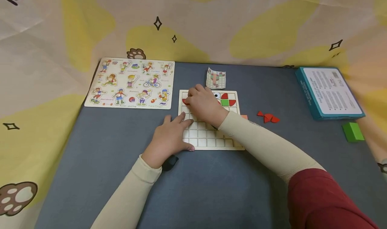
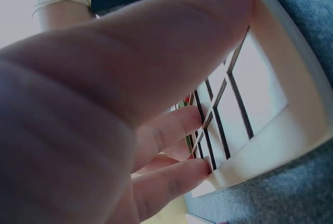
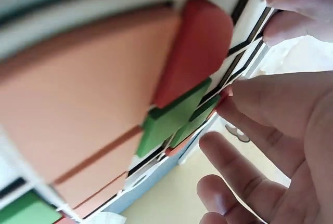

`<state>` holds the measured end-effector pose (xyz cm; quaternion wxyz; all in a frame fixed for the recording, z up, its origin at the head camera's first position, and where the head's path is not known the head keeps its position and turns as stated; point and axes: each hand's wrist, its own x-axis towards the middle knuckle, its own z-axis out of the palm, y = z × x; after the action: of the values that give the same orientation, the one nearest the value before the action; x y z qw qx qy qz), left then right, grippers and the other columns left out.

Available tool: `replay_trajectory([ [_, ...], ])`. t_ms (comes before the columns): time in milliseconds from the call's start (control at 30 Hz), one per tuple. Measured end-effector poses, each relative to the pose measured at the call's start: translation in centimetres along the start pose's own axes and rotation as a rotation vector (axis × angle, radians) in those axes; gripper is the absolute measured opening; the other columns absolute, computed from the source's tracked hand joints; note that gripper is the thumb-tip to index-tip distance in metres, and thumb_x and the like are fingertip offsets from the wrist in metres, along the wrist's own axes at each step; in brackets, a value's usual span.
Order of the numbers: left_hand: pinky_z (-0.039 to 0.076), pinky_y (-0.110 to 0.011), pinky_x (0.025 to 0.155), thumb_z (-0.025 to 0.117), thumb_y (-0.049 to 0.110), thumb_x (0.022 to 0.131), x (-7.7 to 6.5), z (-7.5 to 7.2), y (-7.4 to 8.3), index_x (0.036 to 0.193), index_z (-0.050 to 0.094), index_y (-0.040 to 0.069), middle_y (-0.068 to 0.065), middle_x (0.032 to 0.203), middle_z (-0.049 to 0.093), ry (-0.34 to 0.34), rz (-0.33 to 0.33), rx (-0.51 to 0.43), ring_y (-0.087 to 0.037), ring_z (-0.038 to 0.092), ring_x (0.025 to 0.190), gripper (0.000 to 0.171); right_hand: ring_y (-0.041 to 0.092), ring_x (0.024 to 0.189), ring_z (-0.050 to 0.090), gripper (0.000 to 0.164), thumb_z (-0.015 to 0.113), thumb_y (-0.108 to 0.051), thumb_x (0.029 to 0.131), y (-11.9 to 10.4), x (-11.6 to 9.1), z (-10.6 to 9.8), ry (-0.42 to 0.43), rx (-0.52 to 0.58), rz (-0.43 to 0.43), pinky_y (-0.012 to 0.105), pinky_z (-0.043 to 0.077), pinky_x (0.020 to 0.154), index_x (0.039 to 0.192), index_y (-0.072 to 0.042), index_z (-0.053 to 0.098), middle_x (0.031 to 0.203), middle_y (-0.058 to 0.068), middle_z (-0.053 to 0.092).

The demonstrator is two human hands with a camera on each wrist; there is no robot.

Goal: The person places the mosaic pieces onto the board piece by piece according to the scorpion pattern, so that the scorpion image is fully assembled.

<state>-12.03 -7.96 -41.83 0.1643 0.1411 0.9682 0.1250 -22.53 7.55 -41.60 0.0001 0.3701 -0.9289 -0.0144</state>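
A pale wooden grid board (image 1: pixel 207 143) lies flat in the head view. My left hand (image 1: pixel 167 138) rests on its left side, thumb at the near corner and fingers spread over the left edge. Reaching across the board, my right hand (image 1: pixel 204 104) pinches a small red piece (image 3: pixel 226 92) between thumb and index finger at the far-left cells. Seated in the grid are a green square (image 1: pixel 225 102), red quarter-round pieces (image 1: pixel 232 103) and an eye piece (image 1: pixel 217 95). The right wrist view shows salmon pieces (image 3: pixel 88 78) close up; my right hand covers part of them from above.
A small folded pattern card (image 1: pixel 216 79) stands behind the board. Loose red pieces (image 1: pixel 267 118) lie to its right, and a salmon piece (image 1: pixel 244 117) shows at its right edge. A picture peg puzzle (image 1: pixel 130 82) is at back left; a teal box (image 1: pixel 331 92) and green block (image 1: pixel 353 132) are at right.
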Motion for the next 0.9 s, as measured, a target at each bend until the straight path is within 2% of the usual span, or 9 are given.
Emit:
replay_trajectory([
  [100,0.058,-0.052,0.071,0.095,0.057,0.072,-0.1,0.0,0.0,0.157,0.056,0.025,-0.01,0.17,0.035,0.001,-0.004,-0.002,-0.041,0.043,0.129,0.099,0.031,0.127,0.052,0.03,0.064,-0.025,0.107,0.3,-0.5,-0.1,0.008,0.073,0.019,0.05,0.046,0.104,0.135,-0.018,0.074,0.138,0.008,0.063],
  [200,0.057,-0.053,0.071,0.096,0.055,0.072,-0.1,-0.1,0.1,0.156,0.056,0.025,-0.011,0.17,0.036,-0.001,-0.005,-0.014,-0.041,0.043,0.13,0.098,0.032,0.133,0.051,0.034,0.064,-0.024,0.106,1.1,-1.7,-0.6,0.066,0.155,0.05,0.052,0.043,0.109,0.138,-0.016,0.071,0.144,0.008,0.06],
  [333,0.057,-0.052,0.073,0.096,0.053,0.072,-0.1,-0.2,0.1,0.156,0.056,0.023,-0.012,0.17,0.036,-0.004,-0.012,-0.023,-0.041,0.042,0.13,0.097,0.033,0.131,0.053,0.033,0.067,-0.022,0.104,2.9,-4.4,-1.7,0.158,0.22,0.111,0.051,0.044,0.108,0.135,-0.013,0.073,0.139,0.01,0.065],
  [467,0.057,-0.052,0.074,0.097,0.051,0.073,-0.1,-0.2,0.1,0.156,0.057,0.022,-0.012,0.17,0.035,-0.004,-0.019,-0.033,-0.042,0.041,0.133,0.097,0.037,0.125,0.055,0.03,0.069,-0.019,0.102,5.4,-7.9,-2.1,0.199,0.25,0.188,0.052,0.044,0.107,0.129,-0.009,0.075,0.131,0.013,0.069],
  [567,0.057,-0.052,0.073,0.097,0.05,0.073,-0.1,-0.1,0.1,0.156,0.056,0.022,-0.012,0.17,0.035,-0.006,-0.017,-0.038,-0.042,0.041,0.133,0.097,0.04,0.122,0.057,0.027,0.07,-0.016,0.101,7.2,-10.7,-1.8,0.191,0.252,0.246,0.055,0.044,0.106,0.124,-0.005,0.077,0.127,0.017,0.071],
  [700,0.057,-0.05,0.071,0.097,0.05,0.073,0.0,-0.1,0.1,0.156,0.056,0.022,-0.012,0.17,0.036,-0.003,-0.008,-0.041,-0.042,0.042,0.132,0.097,0.041,0.117,0.058,0.025,0.074,-0.013,0.099,9.0,-14.0,-1.1,0.134,0.23,0.305,0.056,0.047,0.102,0.121,-0.002,0.078,0.123,0.019,0.072],
  [800,0.057,-0.05,0.071,0.097,0.05,0.073,0.0,-0.1,0.1,0.156,0.057,0.022,-0.013,0.169,0.036,-0.001,-0.002,-0.045,-0.042,0.042,0.131,0.096,0.04,0.111,0.06,0.023,0.076,-0.008,0.096,9.8,-16.1,-0.6,0.11,0.224,0.289,0.055,0.049,0.099,0.118,-0.002,0.08,0.119,0.018,0.074],
  [900,0.057,-0.051,0.072,0.097,0.05,0.073,0.0,-0.1,0.2,0.156,0.057,0.021,-0.013,0.169,0.036,-0.001,0.001,-0.045,-0.042,0.042,0.132,0.096,0.039,0.108,0.062,0.023,0.079,-0.004,0.093,10.1,-17.6,0.1,0.101,0.218,0.21,0.054,0.051,0.095,0.117,-0.003,0.081,0.118,0.017,0.075],
])
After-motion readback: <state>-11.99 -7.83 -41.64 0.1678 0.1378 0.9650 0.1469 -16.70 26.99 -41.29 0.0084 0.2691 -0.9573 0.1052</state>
